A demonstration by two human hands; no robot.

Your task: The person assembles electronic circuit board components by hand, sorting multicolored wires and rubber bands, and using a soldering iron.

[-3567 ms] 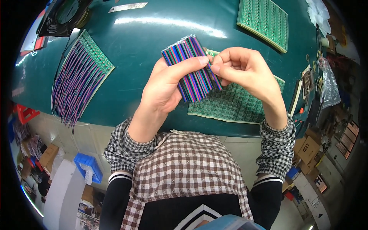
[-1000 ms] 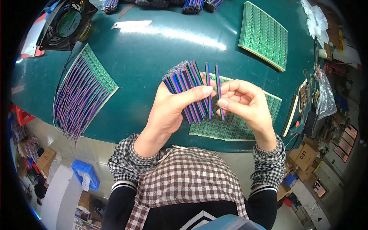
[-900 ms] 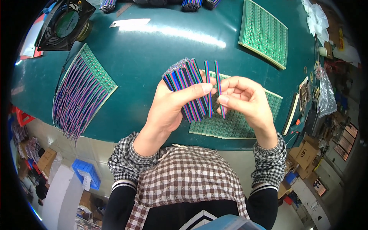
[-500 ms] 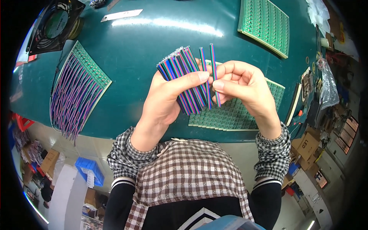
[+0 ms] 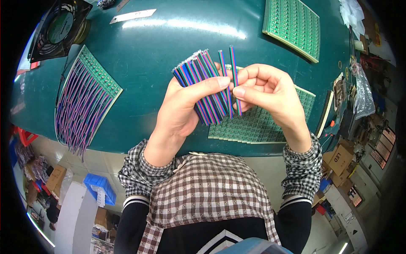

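My left hand [image 5: 179, 101] is closed round a fanned bundle of short multicoloured ribbon wires [image 5: 203, 80], striped blue, red, green and black with bare silvery tips at the top. One strip stands a little apart under its thumb. Between thumb and fingers, my right hand [image 5: 268, 93] pinches a single ribbon wire [image 5: 232, 63], held upright just right of the bundle. Below the hands lies a stack of green circuit board panels [image 5: 253, 127], partly covered by both hands. At the left, another green panel [image 5: 103, 80] has many purplish wires attached and hanging down over the table edge.
Another stack of green panels [image 5: 292, 29] lies at the far right. A black fan [image 5: 61, 25] stands at the far left, with a white blade-like strip [image 5: 133, 16] beside it. A clear plastic bag [image 5: 363, 93] hangs at the right edge. A blue crate [image 5: 99, 189] sits below the table.
Both hands keep their hold on the wires. The bundle and the single wire have shifted very slightly up and to the left.
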